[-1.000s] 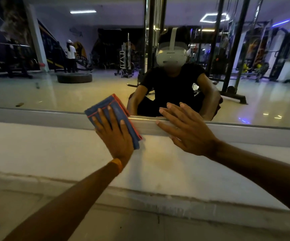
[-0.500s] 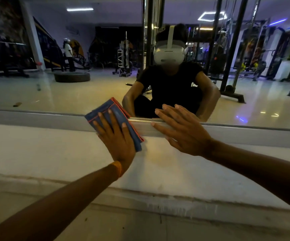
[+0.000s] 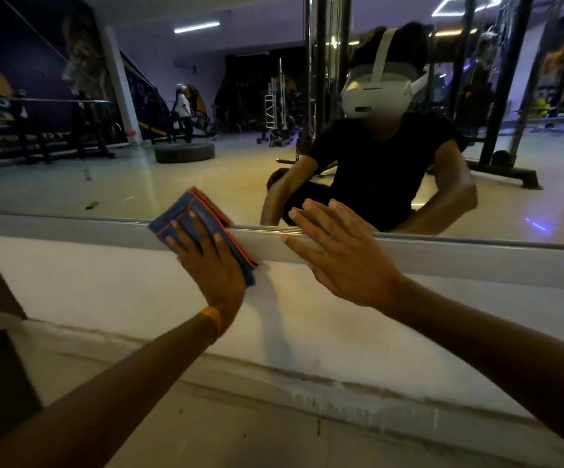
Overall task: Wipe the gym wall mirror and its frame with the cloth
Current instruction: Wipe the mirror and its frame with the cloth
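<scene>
Gym wall mirror [image 3: 105, 180] upper picture: left hand [image 3: 213, 265], fingers [image 3: 197, 231] straight, presses blue cloth [image 3: 186, 206] on lower frame [image 3: 71, 228]; right hand [image 3: 348, 261] splayed; frame-wiping seemingly underway, remainder unclear.

Glossy glass mirror [image 3: 139, 170]; its frame [image 3: 442, 256] looks like smooth, satin grey metal. The cloth [image 3: 193, 217] is soft blue fabric with orange stitched edging. Matt white wall [image 3: 105, 285] below.

Dim overall: a white tube light [image 3: 197, 27] at 11 o'clock and a hexagonal ceiling light [image 3: 466, 3] at 1 o'clock glow in the mirror [image 3: 71, 184], with violet-blue glints [image 3: 537, 225] at 3 o'clock. A soft shadow runs down the pale wall [image 3: 105, 282] below the left hand [image 3: 211, 265], toward 6 o'clock. Wide-angle distortion bows the frame [image 3: 71, 228] at 9 and 3 o'clock; the forearms [image 3: 88, 400] at 7 and 5 o'clock look dark and soft.
</scene>
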`<action>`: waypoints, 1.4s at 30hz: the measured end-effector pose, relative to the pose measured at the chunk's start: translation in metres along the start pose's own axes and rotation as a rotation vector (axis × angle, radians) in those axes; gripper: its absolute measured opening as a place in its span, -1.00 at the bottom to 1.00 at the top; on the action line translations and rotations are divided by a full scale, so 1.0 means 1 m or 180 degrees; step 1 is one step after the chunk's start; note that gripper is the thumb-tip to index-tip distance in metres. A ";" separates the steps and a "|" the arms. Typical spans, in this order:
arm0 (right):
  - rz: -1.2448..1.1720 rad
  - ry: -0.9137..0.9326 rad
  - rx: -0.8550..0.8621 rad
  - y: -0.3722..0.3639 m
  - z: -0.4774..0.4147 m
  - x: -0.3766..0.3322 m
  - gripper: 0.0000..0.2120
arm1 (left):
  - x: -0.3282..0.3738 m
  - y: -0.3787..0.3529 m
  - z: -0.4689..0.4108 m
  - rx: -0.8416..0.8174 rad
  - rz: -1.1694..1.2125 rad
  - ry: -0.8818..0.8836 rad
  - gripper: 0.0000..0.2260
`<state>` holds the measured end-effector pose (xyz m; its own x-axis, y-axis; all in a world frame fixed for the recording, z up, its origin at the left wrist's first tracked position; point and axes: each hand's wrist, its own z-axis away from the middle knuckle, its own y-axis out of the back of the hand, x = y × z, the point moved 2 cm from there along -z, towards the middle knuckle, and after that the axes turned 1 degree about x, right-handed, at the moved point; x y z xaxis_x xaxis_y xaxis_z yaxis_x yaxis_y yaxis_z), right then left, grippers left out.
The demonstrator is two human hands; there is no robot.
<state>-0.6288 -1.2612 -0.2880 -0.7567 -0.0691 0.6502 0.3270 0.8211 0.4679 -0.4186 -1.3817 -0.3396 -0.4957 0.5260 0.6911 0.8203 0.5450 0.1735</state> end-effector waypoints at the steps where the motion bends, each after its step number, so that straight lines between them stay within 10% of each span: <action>1: -0.0018 0.0000 0.0013 -0.001 0.000 0.000 -0.45 | 0.009 -0.010 0.012 -0.0022 0.0006 -0.0090 -0.46; 13: -0.0162 -0.0160 0.0152 0.004 -0.009 -0.006 -0.47 | -0.087 0.049 -0.092 0.0190 -0.0041 0.0494 -0.47; 20: -0.0167 -0.0185 0.0232 0.002 -0.031 -0.020 -0.44 | -0.018 -0.003 0.003 -0.0093 0.0039 -0.0414 -0.45; 29: -0.0112 -0.0347 0.0164 -0.003 -0.041 -0.032 -0.41 | -0.119 0.054 -0.125 0.0471 -0.0098 0.0415 -0.46; 35: 0.0055 -0.0236 0.0155 -0.008 -0.072 -0.051 -0.38 | -0.060 0.019 -0.044 0.0045 0.0107 -0.0203 -0.40; 42: -0.0009 -0.0341 0.0141 -0.023 -0.103 -0.079 -0.44 | -0.181 0.082 -0.171 0.0462 -0.0213 0.0149 -0.44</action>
<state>-0.5182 -1.3325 -0.2888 -0.8144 -0.0124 0.5801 0.3013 0.8454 0.4410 -0.2131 -1.5437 -0.3301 -0.5313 0.4561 0.7139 0.7342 0.6683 0.1194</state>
